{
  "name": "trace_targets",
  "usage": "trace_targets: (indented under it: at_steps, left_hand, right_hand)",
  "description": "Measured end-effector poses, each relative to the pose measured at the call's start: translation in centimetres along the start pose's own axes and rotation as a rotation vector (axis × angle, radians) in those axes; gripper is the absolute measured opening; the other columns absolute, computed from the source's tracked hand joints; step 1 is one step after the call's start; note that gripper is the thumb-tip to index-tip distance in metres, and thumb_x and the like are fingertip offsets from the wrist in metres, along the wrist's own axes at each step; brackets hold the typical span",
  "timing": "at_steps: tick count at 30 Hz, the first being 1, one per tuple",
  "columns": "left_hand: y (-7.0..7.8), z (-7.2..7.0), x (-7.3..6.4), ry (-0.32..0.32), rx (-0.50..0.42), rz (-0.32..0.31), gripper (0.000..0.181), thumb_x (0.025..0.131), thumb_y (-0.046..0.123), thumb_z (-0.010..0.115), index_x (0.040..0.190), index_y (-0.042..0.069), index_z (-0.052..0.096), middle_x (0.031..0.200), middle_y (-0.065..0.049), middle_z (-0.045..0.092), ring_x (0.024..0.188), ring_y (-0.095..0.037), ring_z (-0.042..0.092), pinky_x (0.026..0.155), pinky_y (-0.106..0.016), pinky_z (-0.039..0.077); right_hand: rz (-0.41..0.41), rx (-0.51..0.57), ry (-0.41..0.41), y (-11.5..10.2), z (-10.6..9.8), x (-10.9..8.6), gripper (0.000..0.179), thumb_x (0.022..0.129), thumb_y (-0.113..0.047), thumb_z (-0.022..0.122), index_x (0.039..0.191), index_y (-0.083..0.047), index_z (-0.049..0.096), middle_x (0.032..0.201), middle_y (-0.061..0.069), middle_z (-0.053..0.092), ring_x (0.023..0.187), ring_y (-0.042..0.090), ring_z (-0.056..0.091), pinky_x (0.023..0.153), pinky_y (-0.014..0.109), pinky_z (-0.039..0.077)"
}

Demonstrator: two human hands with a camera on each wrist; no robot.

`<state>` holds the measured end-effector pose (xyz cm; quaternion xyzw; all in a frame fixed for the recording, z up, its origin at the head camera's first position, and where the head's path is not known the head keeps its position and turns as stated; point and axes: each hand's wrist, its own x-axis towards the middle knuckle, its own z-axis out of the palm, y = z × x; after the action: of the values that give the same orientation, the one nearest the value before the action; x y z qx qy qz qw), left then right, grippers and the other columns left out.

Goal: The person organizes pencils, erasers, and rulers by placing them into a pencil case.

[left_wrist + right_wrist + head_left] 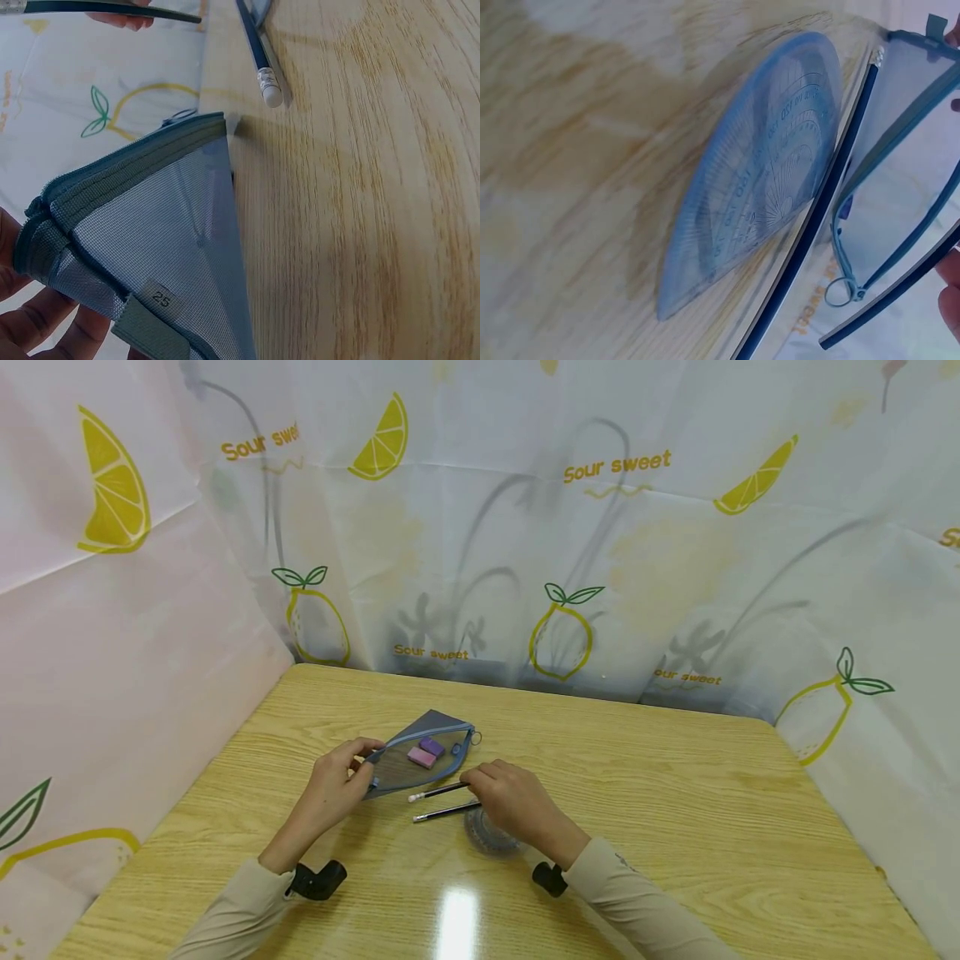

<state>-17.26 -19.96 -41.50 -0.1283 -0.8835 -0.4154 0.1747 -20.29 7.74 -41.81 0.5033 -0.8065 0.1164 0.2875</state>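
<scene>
in the head view i have the left hand (327,789) pinching the left end of a blue mesh pouch (396,772), its zip mouth open above the table (675,827); a purple eraser (432,746) and a pink eraser (422,757) show within it. the right hand (517,802) pinches one dark pencil (444,790), near the pouch's right side, with a second pencil (442,813) below.

my left wrist view gives the pouch's tilted mesh side and its "25" label (161,298), the left fingers behind its end.

through the right wrist view i see a clear protractor (761,176) on the table, the second pencil running along its straight edge.
</scene>
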Motion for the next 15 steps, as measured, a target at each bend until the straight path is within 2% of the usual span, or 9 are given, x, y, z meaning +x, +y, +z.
trace_targets:
  at_steps: [10,15]
  left_hand:
    - [-0.16,0.01,0.05,0.011,0.006,0.009,0.031,0.088,-0.009,0.050,0.112,0.001,0.067,0.100,-0.013,0.065,0.075,-0.018,0.059,0.053,-0.029,0.045]
    - [-0.17,0.01,0.07,0.005,-0.005,0.008,0.031,0.088,-0.009,0.050,0.112,0.000,0.067,0.099,-0.014,0.065,0.073,-0.018,0.058,0.051,-0.029,0.044]
  right_hand:
    - [0.015,0.029,0.028,0.13,0.14,0.21,0.015,0.084,-0.002,0.073,0.098,-0.007,0.070,0.090,0.002,0.068,0.082,0.014,0.064,0.067,0.022,0.053]
    - [0.008,0.049,0.066,0.27,0.37,0.47,0.016,0.082,-0.001,0.075,0.097,-0.006,0.070,0.088,0.002,0.067,0.080,0.014,0.064,0.069,0.021,0.052]
